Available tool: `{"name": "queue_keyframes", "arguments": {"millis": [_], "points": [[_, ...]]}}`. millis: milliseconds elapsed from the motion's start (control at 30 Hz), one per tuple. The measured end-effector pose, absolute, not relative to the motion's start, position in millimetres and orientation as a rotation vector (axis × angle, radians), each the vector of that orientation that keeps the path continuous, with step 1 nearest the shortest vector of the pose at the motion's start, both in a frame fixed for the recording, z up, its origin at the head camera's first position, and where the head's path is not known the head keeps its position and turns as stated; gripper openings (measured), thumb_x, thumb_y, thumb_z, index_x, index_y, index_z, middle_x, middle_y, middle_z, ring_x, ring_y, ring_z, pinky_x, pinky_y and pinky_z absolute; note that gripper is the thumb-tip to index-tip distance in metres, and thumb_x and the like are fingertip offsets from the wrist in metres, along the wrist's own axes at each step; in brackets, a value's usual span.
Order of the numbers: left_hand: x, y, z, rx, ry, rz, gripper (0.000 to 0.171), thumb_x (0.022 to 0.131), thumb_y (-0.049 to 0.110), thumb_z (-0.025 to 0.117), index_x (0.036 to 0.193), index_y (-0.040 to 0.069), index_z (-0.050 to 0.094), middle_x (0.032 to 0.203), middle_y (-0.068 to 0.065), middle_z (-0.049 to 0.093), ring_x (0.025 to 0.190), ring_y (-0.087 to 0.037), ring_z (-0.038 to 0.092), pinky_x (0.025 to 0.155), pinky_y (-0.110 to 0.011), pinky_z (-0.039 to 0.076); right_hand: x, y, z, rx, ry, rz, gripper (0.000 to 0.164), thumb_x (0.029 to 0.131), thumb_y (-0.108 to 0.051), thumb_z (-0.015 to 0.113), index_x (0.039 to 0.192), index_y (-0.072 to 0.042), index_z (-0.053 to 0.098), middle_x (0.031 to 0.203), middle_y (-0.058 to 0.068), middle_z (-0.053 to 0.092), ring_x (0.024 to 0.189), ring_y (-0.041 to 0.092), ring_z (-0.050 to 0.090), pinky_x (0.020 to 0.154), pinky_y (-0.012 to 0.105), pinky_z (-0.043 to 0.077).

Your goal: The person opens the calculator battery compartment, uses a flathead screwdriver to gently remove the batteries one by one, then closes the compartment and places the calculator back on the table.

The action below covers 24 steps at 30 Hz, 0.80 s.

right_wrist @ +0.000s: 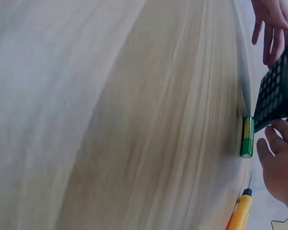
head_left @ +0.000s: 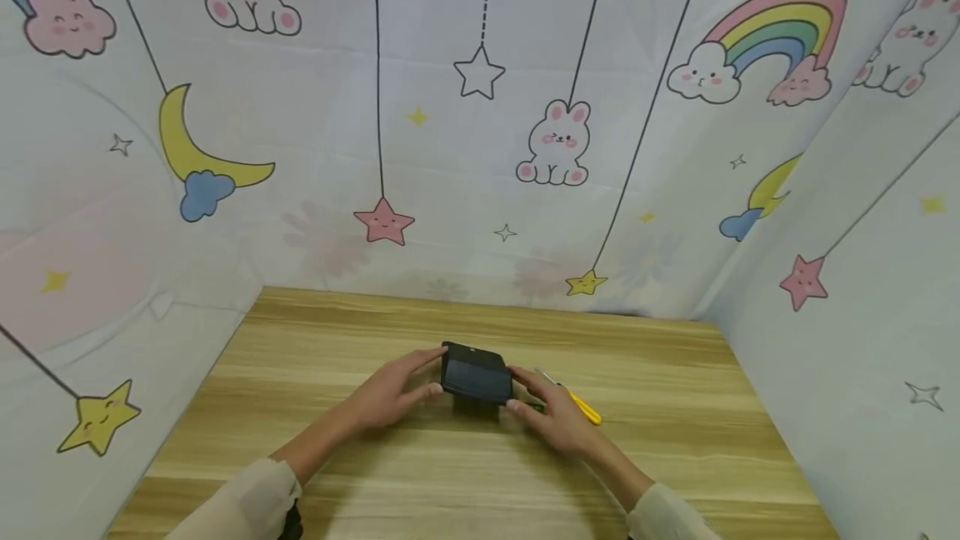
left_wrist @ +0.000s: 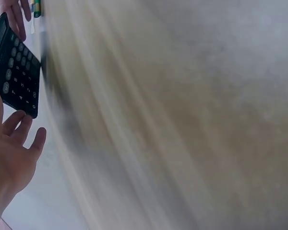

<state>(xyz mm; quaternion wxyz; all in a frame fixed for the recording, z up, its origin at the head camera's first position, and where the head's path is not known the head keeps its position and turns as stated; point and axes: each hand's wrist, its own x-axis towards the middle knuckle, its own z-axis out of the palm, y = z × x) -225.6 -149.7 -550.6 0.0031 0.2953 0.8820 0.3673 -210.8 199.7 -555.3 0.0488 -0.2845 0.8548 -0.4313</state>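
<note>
A black calculator (head_left: 477,379) is held up off the wooden table by both hands, its back toward the head camera. Its keys show in the left wrist view on the calculator (left_wrist: 22,69), and again at a slant in the right wrist view. My left hand (head_left: 386,394) pinches one short side between thumb and fingers. On the opposite side, my right hand (head_left: 558,419) pinches the other edge. Just by the right hand lies a green battery (right_wrist: 247,136). A screwdriver with a yellow handle (head_left: 585,409) rests beyond that hand, its shaft partly hidden by it in the head view.
The wood-grain table (head_left: 337,327) spreads beneath both arms. A white cloth backdrop (head_left: 450,157) printed with stars, rabbits and rainbows hangs along the table's back edge and continues down both sides.
</note>
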Motion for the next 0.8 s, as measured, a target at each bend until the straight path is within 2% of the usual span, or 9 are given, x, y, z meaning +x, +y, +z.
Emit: {"name": "queue_keyframes", "arguments": {"millis": [100,267,500,633,800], "points": [[-227,-149,-548,0.861,2.737,1.196,0.066,0.107,0.051,0.059,0.165,0.023,0.042,0.163,-0.008,0.047,0.149,-0.034,0.046,0.116,-0.056,0.043,-210,197,-554,-0.831,2.584,-1.398,0.060,0.110,-0.031,0.061,0.161,-0.005,0.044,0.161,0.013,0.049,0.146,0.036,0.049,0.115,0.051,0.044],[-228,-147,-545,0.834,2.692,1.293,0.061,0.110,0.048,0.055,0.164,0.021,0.043,0.163,-0.006,0.047,0.150,-0.031,0.045,0.115,-0.053,0.046,-212,192,-546,-0.754,2.535,-1.594,0.050,0.111,-0.026,0.061,0.157,-0.012,0.051,0.159,0.011,0.052,0.146,0.035,0.050,0.117,0.049,0.043],[-223,-138,-538,0.703,2.671,1.532,0.055,0.111,0.049,0.053,0.161,0.028,0.048,0.159,0.001,0.051,0.149,-0.024,0.046,0.114,-0.051,0.047,-214,186,-534,-0.740,2.519,-1.686,0.049,0.111,-0.022,0.060,0.157,-0.006,0.051,0.158,0.013,0.053,0.147,0.032,0.048,0.117,0.047,0.042],[-222,-134,-532,0.644,2.678,1.618,0.053,0.111,0.047,0.053,0.160,0.026,0.050,0.156,0.000,0.055,0.147,-0.026,0.049,0.112,-0.053,0.048,-214,182,-531,-0.773,2.502,-1.728,0.052,0.111,-0.019,0.059,0.159,-0.004,0.046,0.160,0.017,0.050,0.148,0.034,0.047,0.116,0.049,0.042],[-219,-130,-525,0.619,2.667,1.672,0.052,0.112,0.043,0.053,0.159,0.020,0.052,0.154,-0.005,0.056,0.144,-0.028,0.052,0.112,-0.055,0.048,-213,180,-527,-0.782,2.537,-1.734,0.053,0.112,-0.019,0.058,0.162,-0.009,0.044,0.161,0.013,0.049,0.149,0.029,0.046,0.118,0.045,0.041]]}}
